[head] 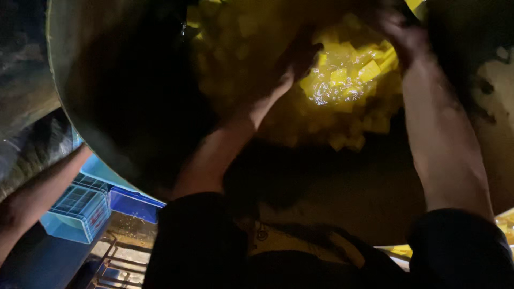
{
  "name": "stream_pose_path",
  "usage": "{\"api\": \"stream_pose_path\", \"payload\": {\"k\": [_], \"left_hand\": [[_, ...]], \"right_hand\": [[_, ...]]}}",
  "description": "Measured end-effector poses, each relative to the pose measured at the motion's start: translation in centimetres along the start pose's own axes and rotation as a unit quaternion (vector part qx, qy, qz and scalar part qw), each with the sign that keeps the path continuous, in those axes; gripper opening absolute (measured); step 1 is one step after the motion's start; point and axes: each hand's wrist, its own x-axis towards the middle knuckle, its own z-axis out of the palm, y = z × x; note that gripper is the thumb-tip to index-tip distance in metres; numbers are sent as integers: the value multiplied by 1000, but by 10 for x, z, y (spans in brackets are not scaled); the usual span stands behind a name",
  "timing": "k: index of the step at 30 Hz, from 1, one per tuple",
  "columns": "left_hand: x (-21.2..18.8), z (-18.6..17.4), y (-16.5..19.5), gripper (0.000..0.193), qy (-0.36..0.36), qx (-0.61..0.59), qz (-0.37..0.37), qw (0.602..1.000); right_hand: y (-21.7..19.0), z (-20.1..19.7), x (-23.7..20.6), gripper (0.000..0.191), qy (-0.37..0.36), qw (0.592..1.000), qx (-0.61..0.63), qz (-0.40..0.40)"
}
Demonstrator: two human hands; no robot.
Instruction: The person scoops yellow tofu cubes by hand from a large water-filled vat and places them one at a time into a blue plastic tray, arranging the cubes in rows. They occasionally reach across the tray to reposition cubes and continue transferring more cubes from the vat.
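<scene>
A very large dark metal pan (107, 96) fills most of the head view. Inside it lies a heap of wet yellow cubes (348, 80), glistening in the light. My left hand (300, 56) reaches into the heap at its left side, in shadow and blurred. At the heap's upper right edge my right hand (401, 32) rests among the cubes. Both forearms stretch up from dark sleeves at the bottom. Whether either hand grips any cubes is hidden by blur and darkness.
Another person's bare arm (37, 198) comes in from the lower left, under the pan's rim. Below it stand blue plastic crates (80, 208) and a metal rack (120, 257). A pale yellow-stained surface (500, 101) shows at the right edge.
</scene>
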Motion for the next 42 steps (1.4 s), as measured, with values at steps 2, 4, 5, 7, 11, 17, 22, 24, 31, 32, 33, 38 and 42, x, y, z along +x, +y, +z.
{"api": "stream_pose_path", "payload": {"k": [2, 4, 5, 7, 11, 17, 22, 24, 31, 32, 33, 38, 42], "left_hand": [[7, 7, 4, 47, 45, -48, 16, 998], [8, 14, 5, 49, 51, -77, 33, 995], [7, 16, 6, 49, 48, -87, 40, 994], [5, 20, 3, 51, 35, -96, 47, 994], [3, 22, -7, 44, -4, -111, 46, 993], [12, 20, -19, 42, 133, -220, 21, 966], [9, 32, -13, 42, 197, -404, 35, 892], [7, 39, -7, 42, 197, -504, 55, 839], [6, 47, 14, 42, 274, -230, 66, 931], [7, 47, 17, 41, 268, -217, 59, 937], [8, 47, 20, 41, 260, -207, 55, 942], [5, 28, 28, 37, 245, -189, 35, 950], [-5, -26, 27, 34, 226, -224, -31, 948]], "right_hand": [[-23, 9, 26, 28, 1, 999, -40, -4], [-45, 30, 53, 29, -12, 996, -93, -7], [-55, 42, 64, 30, -22, 994, -108, -4], [-68, 65, 83, 31, -42, 990, -138, 0], [-73, 78, 95, 33, -54, 989, -137, 29], [-28, 42, 51, 37, 28, 997, 36, 62], [-11, 40, -22, 40, 79, 982, 150, -83], [-17, 49, -38, 40, 81, 969, 222, -79], [-62, 77, -51, 33, 184, 963, 114, -161], [-67, 78, -53, 32, 193, 953, 113, -206], [-69, 78, -55, 24, 203, 942, 8, -265], [-47, 64, -35, 31, 174, 928, -237, -228], [-19, 75, -6, 37, 151, 905, -379, -122]]}}
